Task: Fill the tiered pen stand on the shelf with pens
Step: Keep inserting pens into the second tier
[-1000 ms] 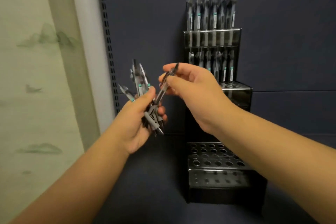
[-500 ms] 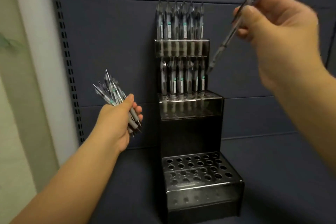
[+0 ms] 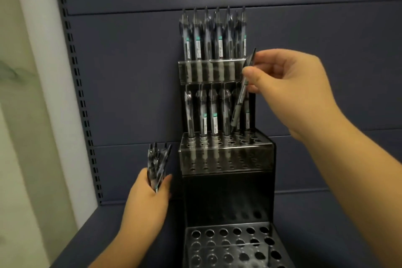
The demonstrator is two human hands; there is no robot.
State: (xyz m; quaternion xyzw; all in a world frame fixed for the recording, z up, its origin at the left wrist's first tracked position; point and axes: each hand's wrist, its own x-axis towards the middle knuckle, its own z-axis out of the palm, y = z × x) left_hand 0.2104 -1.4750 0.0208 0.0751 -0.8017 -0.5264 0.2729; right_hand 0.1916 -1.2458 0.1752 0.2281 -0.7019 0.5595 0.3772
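Note:
A black tiered pen stand (image 3: 228, 193) stands on the shelf against the dark back panel. Its top tier holds a row of pens (image 3: 214, 35). The middle tier (image 3: 226, 154) has several pens along its back row, and its front holes are empty. The bottom tier (image 3: 230, 246) shows only empty holes. My right hand (image 3: 289, 85) pinches a single pen (image 3: 240, 98), tilted, its tip just above the right end of the middle tier. My left hand (image 3: 148, 198) grips a bundle of pens (image 3: 157, 165) upright, left of the stand.
A slotted shelf upright (image 3: 80, 98) runs down the left side of the dark blue back panel (image 3: 130, 72). Left of it is a pale wall (image 3: 19, 115). The dark shelf floor (image 3: 97, 230) lies under the stand.
My right hand has come down and left with the single pen, from high at the right to the middle tier. My left hand with the bundle has sunk lower beside the stand.

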